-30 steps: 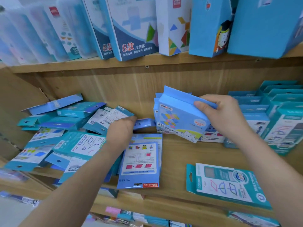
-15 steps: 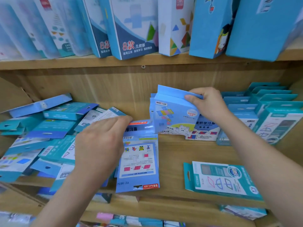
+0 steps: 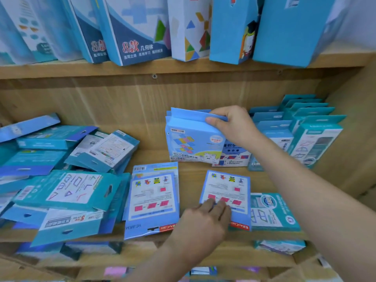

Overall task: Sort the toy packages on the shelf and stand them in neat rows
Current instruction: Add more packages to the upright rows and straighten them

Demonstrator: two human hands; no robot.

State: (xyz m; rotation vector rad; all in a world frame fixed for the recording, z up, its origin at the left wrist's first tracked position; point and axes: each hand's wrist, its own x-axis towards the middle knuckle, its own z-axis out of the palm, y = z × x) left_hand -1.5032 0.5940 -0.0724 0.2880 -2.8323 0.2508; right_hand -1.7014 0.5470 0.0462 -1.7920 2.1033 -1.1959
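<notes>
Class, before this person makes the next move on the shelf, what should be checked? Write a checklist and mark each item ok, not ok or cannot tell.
1. Right hand steadies the standing light-blue packages: ok, it grips their top edge.
2. Left hand has a firm hold on the flat blue package: cannot tell; its fingers rest on the near end, thumb hidden.
3. Second flat blue package stood up: not ok, it lies flat.
4. Teal package in the teal rows: not ok, it lies flat at the shelf front.
5. Heap on the left sorted: not ok, jumbled.
</notes>
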